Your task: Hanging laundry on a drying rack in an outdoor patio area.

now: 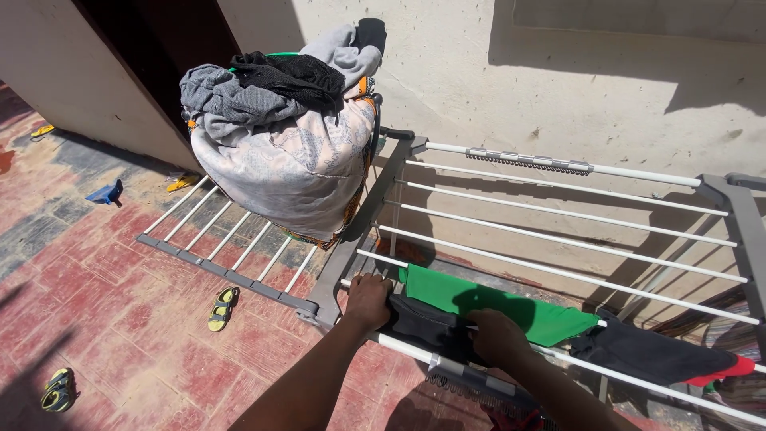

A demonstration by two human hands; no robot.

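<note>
Lying across the near rails of the grey drying rack [351, 239], the dark garment [427, 323] was under both hands, and its long axis ran along the rails, from the near left corner of the rack toward the right. The left hand [369, 301] was at the left end of this cloth, close to the corner post, with the fingers bent over the edge, so it looked closed on the garment, pinching it against the rail. The right hand [496, 336] was further to the right on the same cloth, laid on top of it with the knuckles up; the fingers were curled down into the fabric, but whether they really gripped it or only pressed it flat I could not tell. The two hands were near to each other, with only a short part of the dark cloth between them, and both were touching it, so neither was clearly nearer. Just behind the dark garment, one rail further from the person, a green cloth [479, 299] hung over the rails, touching or partly overlapping it. To the right of the right hand a second dark piece with a red edge [650, 355] lay on the same near rails. Well apart, on the far left wing of the rack, stood a full basket of laundry [283, 136], heaped high with grey and black clothes. Some small sandals [223, 308] lay on the red floor below.
</note>
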